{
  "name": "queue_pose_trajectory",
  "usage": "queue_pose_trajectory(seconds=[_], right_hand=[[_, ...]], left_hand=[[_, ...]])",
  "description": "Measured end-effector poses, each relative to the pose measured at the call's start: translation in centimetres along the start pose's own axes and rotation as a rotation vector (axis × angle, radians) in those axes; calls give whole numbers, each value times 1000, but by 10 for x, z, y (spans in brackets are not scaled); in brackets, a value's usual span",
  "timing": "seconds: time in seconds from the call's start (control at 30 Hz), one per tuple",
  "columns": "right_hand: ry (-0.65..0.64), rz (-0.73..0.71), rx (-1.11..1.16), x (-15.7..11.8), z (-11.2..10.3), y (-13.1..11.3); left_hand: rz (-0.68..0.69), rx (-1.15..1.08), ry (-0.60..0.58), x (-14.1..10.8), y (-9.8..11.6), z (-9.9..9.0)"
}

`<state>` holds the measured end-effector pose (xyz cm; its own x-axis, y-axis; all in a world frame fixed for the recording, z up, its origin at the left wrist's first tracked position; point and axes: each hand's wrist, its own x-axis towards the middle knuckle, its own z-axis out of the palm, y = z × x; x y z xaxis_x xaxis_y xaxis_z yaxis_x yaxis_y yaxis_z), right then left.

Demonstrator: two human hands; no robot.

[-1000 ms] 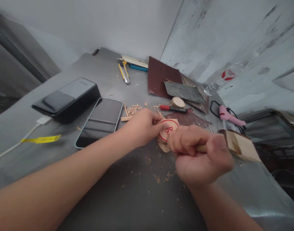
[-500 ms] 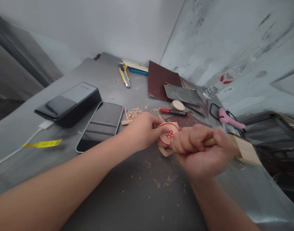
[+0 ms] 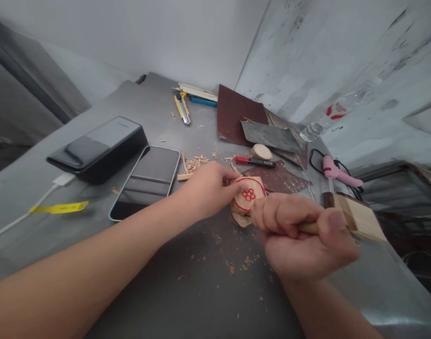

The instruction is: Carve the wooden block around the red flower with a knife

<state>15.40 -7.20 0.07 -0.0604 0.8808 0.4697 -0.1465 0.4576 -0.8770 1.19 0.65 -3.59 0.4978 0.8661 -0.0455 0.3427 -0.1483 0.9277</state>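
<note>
A small wooden block bears a red circle and a red flower outline on its upper face. My left hand is closed on its left side, the thumb pressing on the top near the flower. At the block's near right edge is my right hand, wrapped in a fist round a wooden-handled carving tool. The tool's blade is hidden by the fingers. Under the block a thin piece of wood sticks out, and wood crumbs lie on the table in front of it.
Beyond the block are a red marker, a round wood slice and sandpaper sheets. A phone and a black device lie left. A pink glue gun, a bottle and a flat brush are right.
My right hand has shifted slightly right and down and its thumb has rolled outward, showing more of the tool's handle. The left hand stays on the block.
</note>
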Motion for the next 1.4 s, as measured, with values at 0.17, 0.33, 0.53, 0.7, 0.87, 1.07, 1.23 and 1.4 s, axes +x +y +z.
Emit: queue_pose_trajectory(seconds=[0.17,0.33,0.53,0.7,0.87,1.07,1.23,1.4], right_hand=[[22,41,30,8,1,3],[-19,85,68,14,-8,-6],[-16,62,49,3,-5,-9],[-10,-3,38,-3,0,-1],[-69,35,-16,4,-2,-1],[71,-16,-50,3,13,3],[143,-9,-26,5,16,11],[-72,67,125,19,-15,4]], left_hand=[[13,-21,3,1,-2,1],[-19,8,-9,2,1,0],[-23,-3,-2,1,3,-1],[-19,1,-1,0,1,-1],[-1,8,2,-3,5,-2],[10,5,15,-5,6,-2],[18,16,31,-6,7,-3],[16,40,28,-3,6,-4]])
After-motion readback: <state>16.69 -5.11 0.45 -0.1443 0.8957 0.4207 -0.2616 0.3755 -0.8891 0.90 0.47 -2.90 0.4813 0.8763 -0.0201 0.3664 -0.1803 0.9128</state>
